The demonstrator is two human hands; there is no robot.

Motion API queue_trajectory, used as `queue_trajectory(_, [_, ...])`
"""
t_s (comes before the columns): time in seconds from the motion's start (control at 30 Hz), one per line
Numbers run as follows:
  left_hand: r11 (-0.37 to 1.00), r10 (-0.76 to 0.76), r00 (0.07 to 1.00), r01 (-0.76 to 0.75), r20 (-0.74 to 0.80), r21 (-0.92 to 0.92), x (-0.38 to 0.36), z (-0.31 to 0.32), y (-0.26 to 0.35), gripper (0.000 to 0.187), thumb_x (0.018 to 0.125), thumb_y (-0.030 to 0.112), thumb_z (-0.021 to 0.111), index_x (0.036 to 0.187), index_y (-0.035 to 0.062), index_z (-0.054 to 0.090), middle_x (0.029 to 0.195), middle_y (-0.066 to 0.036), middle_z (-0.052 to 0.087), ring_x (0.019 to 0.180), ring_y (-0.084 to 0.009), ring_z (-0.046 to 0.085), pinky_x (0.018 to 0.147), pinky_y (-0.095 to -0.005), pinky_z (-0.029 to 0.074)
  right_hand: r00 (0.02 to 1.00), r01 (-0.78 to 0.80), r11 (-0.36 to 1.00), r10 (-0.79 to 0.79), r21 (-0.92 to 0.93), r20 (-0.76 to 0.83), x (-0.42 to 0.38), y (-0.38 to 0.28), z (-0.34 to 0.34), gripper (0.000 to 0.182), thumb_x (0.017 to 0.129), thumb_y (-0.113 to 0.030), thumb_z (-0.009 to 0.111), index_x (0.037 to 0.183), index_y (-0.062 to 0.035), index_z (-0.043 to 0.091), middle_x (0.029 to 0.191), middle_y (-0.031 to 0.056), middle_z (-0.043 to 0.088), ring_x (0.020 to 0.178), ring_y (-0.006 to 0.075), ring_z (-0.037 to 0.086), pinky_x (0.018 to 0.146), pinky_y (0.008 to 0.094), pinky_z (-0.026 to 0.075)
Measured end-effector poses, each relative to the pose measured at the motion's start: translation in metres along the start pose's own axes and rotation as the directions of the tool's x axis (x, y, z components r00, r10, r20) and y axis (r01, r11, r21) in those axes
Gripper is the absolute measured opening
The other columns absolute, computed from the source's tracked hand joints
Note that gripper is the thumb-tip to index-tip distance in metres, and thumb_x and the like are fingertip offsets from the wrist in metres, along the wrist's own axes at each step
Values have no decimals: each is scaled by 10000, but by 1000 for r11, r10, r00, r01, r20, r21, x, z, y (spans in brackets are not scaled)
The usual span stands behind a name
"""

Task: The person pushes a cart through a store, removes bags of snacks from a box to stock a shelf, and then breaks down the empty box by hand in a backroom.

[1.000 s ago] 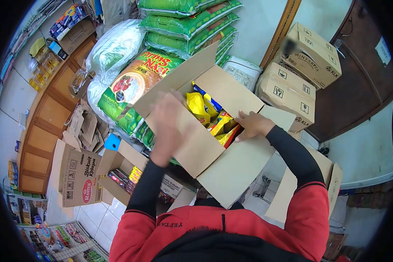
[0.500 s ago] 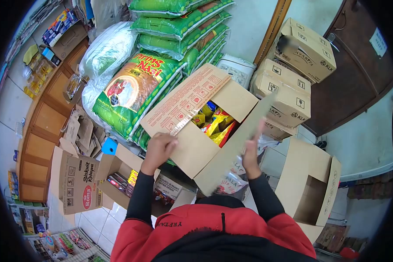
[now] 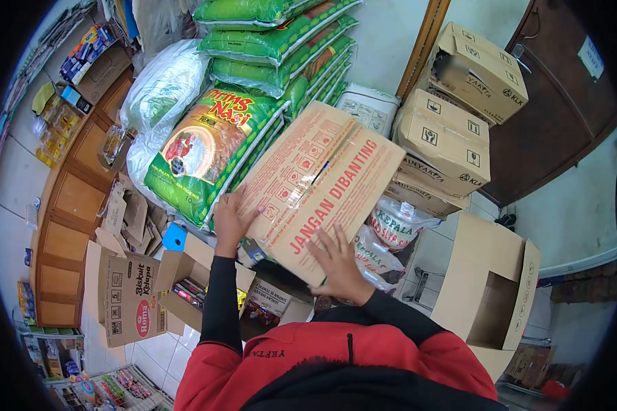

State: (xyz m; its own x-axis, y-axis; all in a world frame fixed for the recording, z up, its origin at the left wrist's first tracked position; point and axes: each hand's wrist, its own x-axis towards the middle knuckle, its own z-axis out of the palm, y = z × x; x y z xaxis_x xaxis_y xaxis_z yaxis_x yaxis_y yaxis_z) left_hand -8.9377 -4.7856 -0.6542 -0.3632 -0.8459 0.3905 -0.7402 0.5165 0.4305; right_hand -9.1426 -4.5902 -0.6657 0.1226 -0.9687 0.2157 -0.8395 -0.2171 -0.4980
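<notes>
A cardboard box [image 3: 329, 185] with red print reading "JANGAN DIBANTING" lies in front of me, both long top flaps folded down. A narrow gap runs between the flaps, and its contents are almost wholly hidden. My left hand [image 3: 234, 220] rests at the box's left edge, thumb and fingers apart. Spread over the near part of the right flap is my right hand [image 3: 341, 268], palm down. Neither hand is closed around anything.
Green rice sacks [image 3: 209, 147] are stacked behind and left. Closed cartons [image 3: 442, 137] stand at the right, above white bags [image 3: 397, 222]. An open empty carton [image 3: 469, 274] sits right; open boxes [image 3: 127, 294] stand at the lower left. A door [image 3: 548, 103] is at the back right.
The right flap has swung down over the opening, covering the yellow and red packets. My right hand has moved left onto it, and my left hand has opened and shifted slightly left.
</notes>
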Motion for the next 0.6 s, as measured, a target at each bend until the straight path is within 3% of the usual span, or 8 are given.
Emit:
queue_trajectory(0.03, [998, -45, 998, 46, -37, 40, -5, 2, 3, 667, 608, 426, 756, 1168, 121, 560, 948, -153, 536, 879, -312, 505, 770, -394, 420, 998, 60, 997, -59, 51, -15, 1, 16, -6, 942, 466, -346, 774, 1305, -148, 394, 1419, 139, 214, 1308, 450, 87, 894, 682, 264])
queue_trajectory(0.17, [990, -78, 989, 92, -126, 106, -13, 11, 24, 621, 626, 425, 747, 1156, 148, 580, 967, -175, 505, 885, -329, 486, 774, -408, 417, 980, 197, 978, -197, 74, -2, 13, 56, -33, 890, 483, -325, 734, 1293, -144, 414, 1406, 113, 263, 1322, 416, 84, 977, 601, 230])
queue_trajectory(0.47, [987, 28, 988, -4, -150, 160, -21, 12, 30, 607, 641, 407, 739, 1173, 168, 572, 1003, -187, 499, 939, -348, 472, 813, -424, 395, 991, 125, 985, -130, 115, 43, -3, 54, -32, 915, 496, -314, 735, 1321, -148, 377, 1419, 90, 240, 1337, 386, 58, 1026, 587, 176])
queue_trajectory(0.6, [988, 84, 990, -68, -111, 140, -11, 19, 5, 596, 635, 366, 752, 1169, 169, 577, 960, -173, 525, 882, -332, 502, 783, -416, 407, 991, 128, 991, -126, 42, -51, -4, 49, -20, 941, 512, -268, 747, 1340, -104, 331, 1428, 146, 199, 1338, 382, 79, 1064, 511, 172])
